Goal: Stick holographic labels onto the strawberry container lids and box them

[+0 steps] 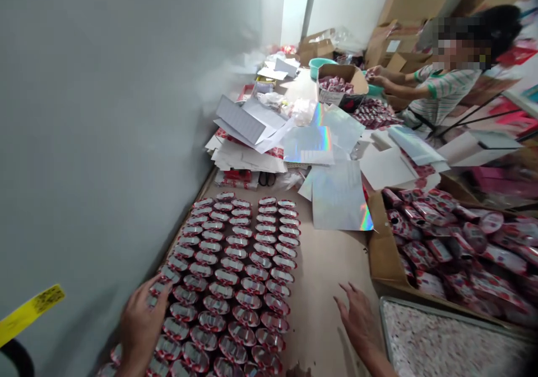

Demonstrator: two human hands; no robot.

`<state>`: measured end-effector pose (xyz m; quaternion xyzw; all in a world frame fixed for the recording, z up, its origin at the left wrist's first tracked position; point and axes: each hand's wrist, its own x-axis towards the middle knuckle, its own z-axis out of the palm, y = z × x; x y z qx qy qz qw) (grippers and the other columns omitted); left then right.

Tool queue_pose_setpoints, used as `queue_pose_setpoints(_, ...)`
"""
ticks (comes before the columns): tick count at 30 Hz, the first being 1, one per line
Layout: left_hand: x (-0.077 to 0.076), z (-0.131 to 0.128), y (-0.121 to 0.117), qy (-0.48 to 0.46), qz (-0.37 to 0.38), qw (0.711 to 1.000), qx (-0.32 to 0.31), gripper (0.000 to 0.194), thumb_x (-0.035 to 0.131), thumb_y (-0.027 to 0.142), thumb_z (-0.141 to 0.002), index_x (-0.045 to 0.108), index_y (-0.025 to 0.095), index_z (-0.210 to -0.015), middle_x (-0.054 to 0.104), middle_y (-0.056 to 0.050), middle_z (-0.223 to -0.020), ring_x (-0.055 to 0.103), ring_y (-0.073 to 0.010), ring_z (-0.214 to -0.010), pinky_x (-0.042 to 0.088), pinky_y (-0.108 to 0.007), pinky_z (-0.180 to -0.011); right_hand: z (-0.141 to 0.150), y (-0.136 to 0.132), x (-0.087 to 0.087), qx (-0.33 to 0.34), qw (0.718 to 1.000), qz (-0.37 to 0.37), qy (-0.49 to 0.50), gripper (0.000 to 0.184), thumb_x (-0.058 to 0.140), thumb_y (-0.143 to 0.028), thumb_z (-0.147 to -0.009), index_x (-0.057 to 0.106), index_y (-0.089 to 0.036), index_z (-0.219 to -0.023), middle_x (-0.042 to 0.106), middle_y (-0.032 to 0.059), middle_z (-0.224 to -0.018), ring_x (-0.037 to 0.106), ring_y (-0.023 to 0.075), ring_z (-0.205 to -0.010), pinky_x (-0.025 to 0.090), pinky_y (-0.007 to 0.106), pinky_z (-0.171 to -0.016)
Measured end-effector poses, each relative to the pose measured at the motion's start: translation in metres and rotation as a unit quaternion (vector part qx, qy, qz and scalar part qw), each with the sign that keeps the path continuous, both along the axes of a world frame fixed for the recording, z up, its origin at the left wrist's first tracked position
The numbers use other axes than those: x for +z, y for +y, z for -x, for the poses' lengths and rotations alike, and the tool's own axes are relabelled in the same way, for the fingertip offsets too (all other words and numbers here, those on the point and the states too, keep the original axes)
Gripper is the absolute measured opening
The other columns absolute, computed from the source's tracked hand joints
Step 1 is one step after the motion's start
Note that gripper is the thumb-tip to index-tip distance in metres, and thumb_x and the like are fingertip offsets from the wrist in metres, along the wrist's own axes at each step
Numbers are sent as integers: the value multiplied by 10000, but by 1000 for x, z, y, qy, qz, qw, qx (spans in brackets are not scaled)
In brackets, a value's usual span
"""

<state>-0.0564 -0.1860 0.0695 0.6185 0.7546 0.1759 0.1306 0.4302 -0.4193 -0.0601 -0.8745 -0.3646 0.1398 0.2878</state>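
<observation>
My left hand (143,315) is at the left edge of several close rows of small red containers with clear oval tops (227,277). Its thumb and fingers bend around one container (154,288) at the end of a row, and part of that container is hidden by the hand. Over the bare tabletop to the right of the rows, my right hand (359,315) has its fingers spread and holds nothing. A cardboard box (380,248) stands beyond it, filled with red printed containers (445,248) lying in a jumble.
A grey wall (105,113) borders the table's left side. A tray of pale, speckled bits (445,338) sits at lower right. Shiny silver sheets (340,192) and white papers (247,122) cover the table farther back. A co-worker (445,85) handles something beside another box (323,88).
</observation>
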Motion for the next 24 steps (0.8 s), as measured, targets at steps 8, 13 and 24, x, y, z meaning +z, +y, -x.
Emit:
queue_pose_setpoints(8, 15, -174, 180, -518, -68, 851, 58, 339, 797, 357, -746, 713, 169, -1015, 740, -40, -924, 693, -138, -747, 583, -307, -836, 6, 218, 87, -34, 906, -191, 376, 525, 721, -699, -753, 717, -198, -909, 747, 52, -701, 702, 219, -586, 582, 332, -597)
queue_pose_setpoints(13, 27, -249, 253, -632, -21, 766, 112, 252, 815, 209, -740, 666, 144, -933, 678, 9, -778, 626, -80, -616, 535, -235, -696, -3, 429, 149, -109, 787, -212, 569, 214, 757, -348, -888, 628, -183, -933, 701, 24, -641, 669, 141, -557, 576, 234, -583)
queue_pose_setpoints(24, -34, -172, 290, -381, -122, 916, 7, 212, 749, 247, -760, 750, 176, -960, 767, -54, -887, 701, -185, -816, 541, -310, -844, 12, 621, 146, -61, 756, -168, 630, 172, 526, -247, -999, 639, -166, -1100, 683, 25, -755, 666, 165, -666, 628, 300, -618)
